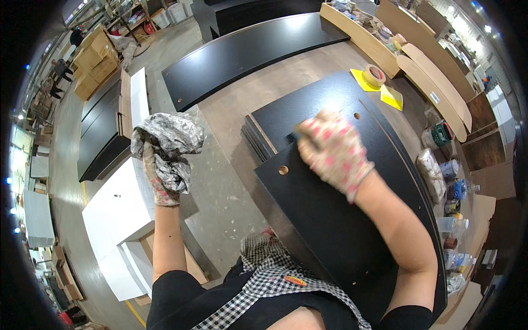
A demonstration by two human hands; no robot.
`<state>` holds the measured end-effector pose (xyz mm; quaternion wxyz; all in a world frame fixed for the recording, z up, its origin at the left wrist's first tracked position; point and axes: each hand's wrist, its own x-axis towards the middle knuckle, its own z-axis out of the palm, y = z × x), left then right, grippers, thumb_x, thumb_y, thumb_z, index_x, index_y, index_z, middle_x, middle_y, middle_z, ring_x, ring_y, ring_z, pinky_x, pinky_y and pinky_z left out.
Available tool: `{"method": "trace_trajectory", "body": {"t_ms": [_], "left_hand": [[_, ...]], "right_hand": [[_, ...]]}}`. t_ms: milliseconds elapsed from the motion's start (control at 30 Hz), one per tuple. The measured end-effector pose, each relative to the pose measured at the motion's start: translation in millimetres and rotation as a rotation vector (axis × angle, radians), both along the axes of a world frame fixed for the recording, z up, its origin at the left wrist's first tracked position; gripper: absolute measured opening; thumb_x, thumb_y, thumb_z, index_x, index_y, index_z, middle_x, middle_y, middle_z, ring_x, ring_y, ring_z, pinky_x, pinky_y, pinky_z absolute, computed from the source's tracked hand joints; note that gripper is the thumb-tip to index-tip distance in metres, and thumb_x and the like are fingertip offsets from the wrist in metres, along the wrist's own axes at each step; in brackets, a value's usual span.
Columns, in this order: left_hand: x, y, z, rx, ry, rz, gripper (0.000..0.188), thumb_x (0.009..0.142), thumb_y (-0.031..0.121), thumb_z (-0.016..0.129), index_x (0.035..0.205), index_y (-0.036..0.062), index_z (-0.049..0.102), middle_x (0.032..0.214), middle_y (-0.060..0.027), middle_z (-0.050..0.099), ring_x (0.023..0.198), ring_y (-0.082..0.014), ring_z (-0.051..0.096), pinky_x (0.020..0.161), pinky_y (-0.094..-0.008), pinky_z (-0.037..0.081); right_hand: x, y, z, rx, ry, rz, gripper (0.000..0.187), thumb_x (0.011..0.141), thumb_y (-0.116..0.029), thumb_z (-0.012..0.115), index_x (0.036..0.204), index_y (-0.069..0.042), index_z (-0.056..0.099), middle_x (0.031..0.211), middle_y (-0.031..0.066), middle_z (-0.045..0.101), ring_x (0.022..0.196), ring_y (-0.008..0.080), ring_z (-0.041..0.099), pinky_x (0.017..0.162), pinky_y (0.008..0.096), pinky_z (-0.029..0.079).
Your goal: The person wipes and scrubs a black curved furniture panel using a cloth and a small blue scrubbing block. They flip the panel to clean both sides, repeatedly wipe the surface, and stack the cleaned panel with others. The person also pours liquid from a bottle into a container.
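Observation:
My left hand (159, 184), in a patterned work glove, is raised over the floor at the left and grips a crumpled rag (170, 135), white with grey and black smears. The rag hangs in folds over the fingers. My right hand (334, 151), in a white glove with pink spots, is closed above the far part of a black panel (335, 220). Motion smears its fingers. A small dark bit shows beside them, but I cannot make out what it is. The panel has a round hole near its left corner and lies on further black panels (308, 104).
Another long black panel (253, 52) lies beyond. A tape roll (374, 76) rests on yellow paper (391, 98) at the far right. Bottles (454, 224), a green tub (438, 135) and cardboard (437, 85) line the right side. White panels (118, 214) stand at the left.

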<state>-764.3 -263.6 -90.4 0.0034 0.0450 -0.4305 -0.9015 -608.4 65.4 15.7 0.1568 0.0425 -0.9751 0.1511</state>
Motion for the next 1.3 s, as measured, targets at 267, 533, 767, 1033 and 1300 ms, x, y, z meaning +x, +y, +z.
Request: {"method": "trace_trajectory", "body": {"t_ms": [267, 533, 767, 1033, 1300], "left_hand": [[1.8, -11.1, 21.8, -1.523, 1.028, 0.445, 0.039, 0.098, 0.026, 0.059, 0.133, 0.0078, 0.057, 0.124, -0.0085, 0.061, 0.115, -0.0244, 0.058, 0.097, -0.0369, 0.049], [108.3, 155.6, 78.3, -1.160, 1.700, -0.894, 0.074, 0.071, 0.027, 0.072, 0.141, 0.0118, 0.051, 0.148, -0.0119, 0.045, 0.137, -0.0329, 0.043, 0.116, -0.0474, 0.032], [-24.6, 123.1, 89.7, -1.238, 0.745, -0.502, 0.047, 0.086, 0.017, 0.067, 0.130, 0.0046, 0.056, 0.118, -0.0114, 0.062, 0.108, -0.0241, 0.060, 0.096, -0.0362, 0.048], [44.3, 206.4, 129.5, -0.997, 1.695, -1.133, 0.051, 0.073, 0.044, 0.079, 0.108, 0.0078, 0.070, 0.116, -0.0089, 0.066, 0.112, -0.0276, 0.060, 0.097, -0.0449, 0.046], [69.3, 238.9, 95.9, -0.836, 1.770, -1.366, 0.048, 0.062, 0.035, 0.074, 0.104, 0.0112, 0.070, 0.110, -0.0077, 0.059, 0.115, -0.0323, 0.053, 0.100, -0.0459, 0.042]], "right_hand": [[26.4, -85.7, 31.9, -0.402, 0.005, 0.504, 0.028, 0.079, -0.014, 0.071, 0.106, -0.006, 0.068, 0.100, 0.0140, 0.066, 0.097, 0.0315, 0.063, 0.087, 0.0420, 0.053], [210.1, 42.9, 11.3, -0.732, 0.320, -0.369, 0.036, 0.085, -0.001, 0.059, 0.120, -0.002, 0.064, 0.116, 0.0137, 0.063, 0.102, 0.0196, 0.060, 0.087, 0.0308, 0.050], [308.1, 85.6, 0.8, -0.561, 0.411, -0.748, 0.037, 0.093, -0.008, 0.060, 0.130, -0.003, 0.061, 0.123, 0.0090, 0.063, 0.109, 0.0166, 0.059, 0.096, 0.0308, 0.047], [278.1, 144.8, -18.1, -0.303, 0.220, -0.672, 0.023, 0.085, -0.012, 0.073, 0.107, -0.004, 0.071, 0.108, 0.0138, 0.070, 0.101, 0.0272, 0.067, 0.091, 0.0368, 0.052], [120.9, 157.6, -14.0, -0.235, 0.096, -0.456, 0.023, 0.087, -0.022, 0.068, 0.104, -0.008, 0.073, 0.107, 0.0129, 0.070, 0.099, 0.0303, 0.066, 0.091, 0.0406, 0.051]]}}
